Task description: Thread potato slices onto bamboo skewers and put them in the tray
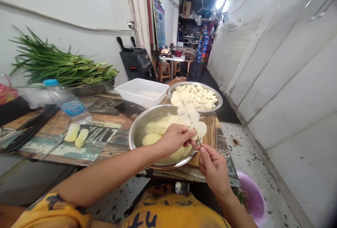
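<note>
Over the front right of a steel bowl [132, 135], my left hand [173, 138] is closed on a thin pale potato slice [200, 129]. More slices [186, 108] run up and away from it in a staggered row on a thin skewer [199, 141]. My right hand [214, 166] pinches the skewer's near end, just below the lowest slice. In the bowl, larger pale potato pieces [151, 139] lie in water, partly hidden behind my left hand. A bundle of bare skewers [211, 129] rests to the right of the bowl.
Behind the bowl stand a white plastic tub [142, 93] and a steel basin of cauliflower florets [202, 96]. Leftward are a water bottle [70, 105], two pale vegetable pieces [76, 134] and a heap of green stalks [60, 66]. A purple tub [252, 196] sits on the floor at right.
</note>
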Available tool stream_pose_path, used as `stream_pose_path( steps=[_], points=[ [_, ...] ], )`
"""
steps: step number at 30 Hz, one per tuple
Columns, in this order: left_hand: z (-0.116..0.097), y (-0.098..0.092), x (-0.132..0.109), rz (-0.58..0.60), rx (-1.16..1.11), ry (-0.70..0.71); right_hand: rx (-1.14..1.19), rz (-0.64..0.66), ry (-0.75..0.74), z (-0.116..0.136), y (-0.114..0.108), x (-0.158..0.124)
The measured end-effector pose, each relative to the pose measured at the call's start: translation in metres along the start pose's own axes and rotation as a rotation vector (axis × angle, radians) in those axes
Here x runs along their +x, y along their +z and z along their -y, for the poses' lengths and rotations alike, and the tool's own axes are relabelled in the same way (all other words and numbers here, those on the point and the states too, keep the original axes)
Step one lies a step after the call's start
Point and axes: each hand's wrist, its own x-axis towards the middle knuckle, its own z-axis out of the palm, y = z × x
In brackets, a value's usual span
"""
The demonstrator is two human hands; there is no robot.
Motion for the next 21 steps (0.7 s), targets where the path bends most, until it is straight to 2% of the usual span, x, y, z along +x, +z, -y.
stream_pose_path(
  steps=[2, 4, 7, 9, 12, 14, 17, 18, 21],
  points=[
    [0.000, -0.001, -0.001, 0.020, 0.053, 0.027, -0.077, -0.037, -0.049, 0.000, 0.000, 0.000],
    [0.000, 0.000, -0.001, 0.018, 0.060, 0.022, -0.032, -0.013, -0.023, -0.001, 0.000, 0.000],
    [-0.001, 0.002, 0.000, 0.052, -0.028, -0.047, 0.010, -0.001, -0.005, -0.001, 0.003, 0.001],
    [-0.002, 0.002, 0.001, 0.081, -0.086, -0.090, -0.152, -0.072, -0.133, 0.000, 0.004, 0.002],
    [-0.003, 0.002, 0.001, 0.056, -0.035, -0.050, -0.373, -0.164, -0.342, 0.005, 0.003, 0.004],
    [-0.005, 0.001, 0.000, 0.056, 0.012, -0.027, -0.310, -0.121, -0.281, 0.008, 0.002, 0.004],
    [-0.009, 0.000, -0.003, 0.124, -0.007, -0.079, 0.010, 0.055, 0.005, 0.007, 0.001, 0.005],
    [-0.010, 0.000, -0.003, 0.153, -0.034, -0.101, 0.088, 0.083, 0.055, 0.005, 0.001, 0.005],
    [-0.012, -0.002, -0.005, 0.239, -0.115, -0.153, 0.066, 0.039, 0.000, -0.001, 0.001, 0.005]
  ],
)
